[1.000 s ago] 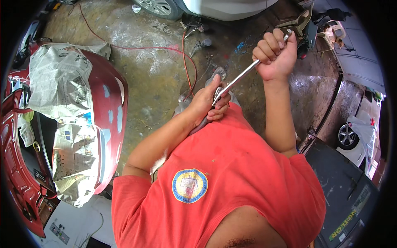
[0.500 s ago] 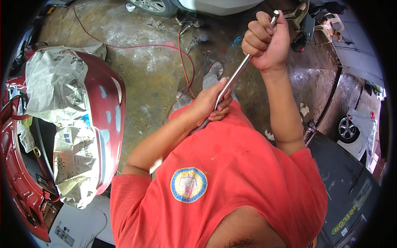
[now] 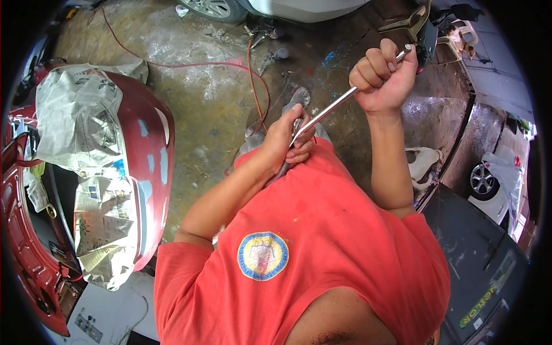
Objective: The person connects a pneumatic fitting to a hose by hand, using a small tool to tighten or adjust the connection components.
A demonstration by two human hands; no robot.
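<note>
A shiny metal bar [image 3: 329,107] slants across in front of my waist, rising from left to right. My right hand [image 3: 380,80] is wrapped in a fist round its upper end, and the rounded tip sticks out past the thumb. My left hand [image 3: 287,139] is closed round the lower end, close to my red shirt [image 3: 333,218]. Between the left fingers and the shirt shows a dark grey part, and I cannot tell whether it belongs to the bar. The fingers hide most of the bar's lower end.
A red car body part [image 3: 150,132] with grey patches stands at left, partly covered with newspaper [image 3: 80,123]. A red hose [image 3: 195,64] runs over the floor. A silver car's wheel [image 3: 215,8] is at the top. At right are a white chair [image 3: 422,164] and a dark panel [image 3: 477,253].
My right hand has moved right and down, towards me, with the bar's upper end. The bar lies flatter. My left hand has turned slightly and shifted a little left.
</note>
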